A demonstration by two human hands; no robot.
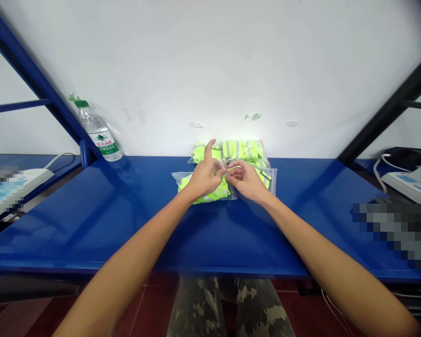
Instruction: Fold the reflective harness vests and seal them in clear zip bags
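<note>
Thin band (226, 167) pinched right now between the fingertips of left hand (204, 175) and right hand (244, 181), just above zip bags (243, 150) of yellow reflective vests on the blue desk (126, 210)!

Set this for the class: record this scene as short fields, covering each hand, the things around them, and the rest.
Left hand: fingertips pinch a thin pale band, its exact kind too small to tell.
Right hand: fingertips pinch the same band, close to the left hand.
Things: clear plastic bags of neon yellow reflective strips lie under and behind the hands.
Rest: blue shelf; water bottle with green cap at its back left; white wall behind; camouflage trousers below.
</note>
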